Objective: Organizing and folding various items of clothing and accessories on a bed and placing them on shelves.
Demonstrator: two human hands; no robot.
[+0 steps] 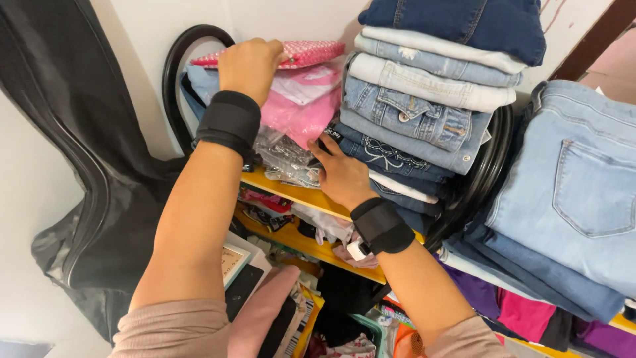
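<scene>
the left hand [250,63] is closed over the pink and red woven pouch [298,53], which lies on top of pink plastic packages [298,109] on the yellow shelf [298,193]. the right hand [341,176] lies open and flat against the stack of folded jeans [417,113], just beside clear plastic bags [285,156]. a small black label [331,137] sticks out above its fingers.
</scene>
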